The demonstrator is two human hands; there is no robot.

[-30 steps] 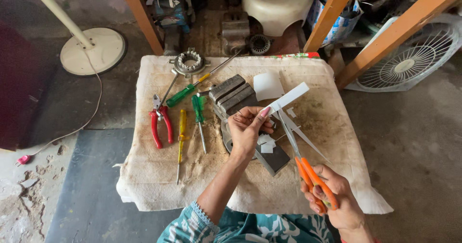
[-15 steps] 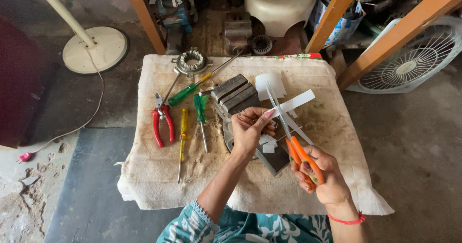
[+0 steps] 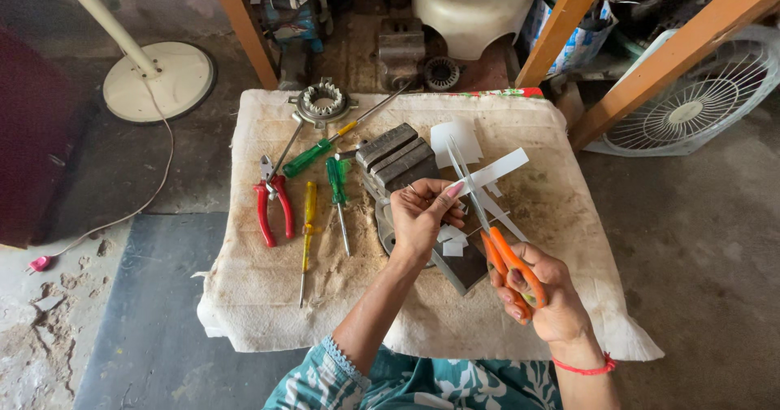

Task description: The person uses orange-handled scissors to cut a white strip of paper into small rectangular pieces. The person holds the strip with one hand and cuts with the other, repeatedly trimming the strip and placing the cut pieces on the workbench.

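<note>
Left hand [image 3: 422, 215] pinches a thin white paper strip [image 3: 497, 169] above the cloth-covered table [image 3: 244, 296]; right hand [image 3: 540, 296], at five o'clock, grips orange-handled scissors [image 3: 497, 243], blades open; the strip looks light, floppy, best held near the cut

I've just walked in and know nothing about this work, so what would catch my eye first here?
Near the middle, the right hand works orange-handled scissors on a white paper strip pinched by the left hand. Left of them, red pliers and green and yellow screwdrivers lie on the stained cloth. A white fan guard leans at the upper right.
</note>
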